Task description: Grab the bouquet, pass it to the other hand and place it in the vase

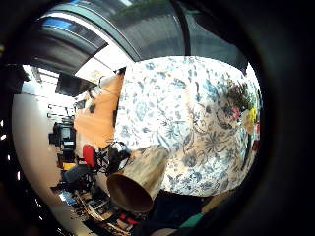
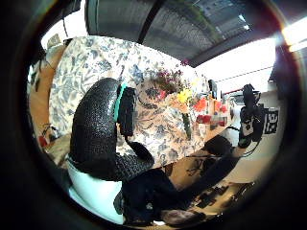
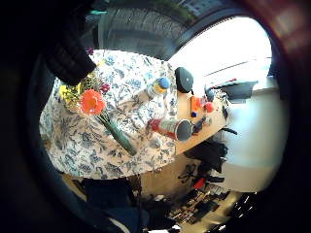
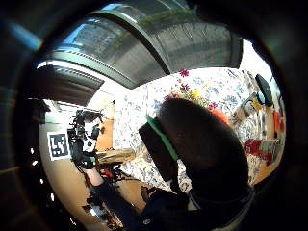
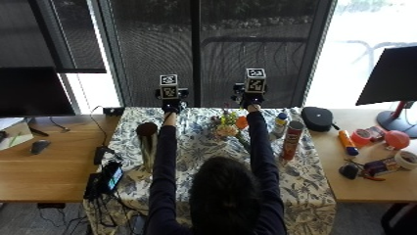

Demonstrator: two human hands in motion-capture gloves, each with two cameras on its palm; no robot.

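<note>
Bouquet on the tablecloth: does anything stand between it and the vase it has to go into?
Nothing visible does. The bouquet lies on the floral tablecloth between the raised arms; the vase stands upright to its left with only bare cloth between. The chips can and bottle stand on the far side, away from that path.

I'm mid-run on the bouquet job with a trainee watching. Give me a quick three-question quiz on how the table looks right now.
1. True or false: the bouquet is already standing in the vase.
2. On which side of the bouquet does the red can stand, from the person's seat: A) left, B) right, C) behind it?
3. Fill in: the bouquet and vase rest on a blue-flowered ______.

Key
1. False. The bouquet lies on the cloth between the left hand and right hand, apart from the vase.
2. B.
3. Tablecloth.
</note>
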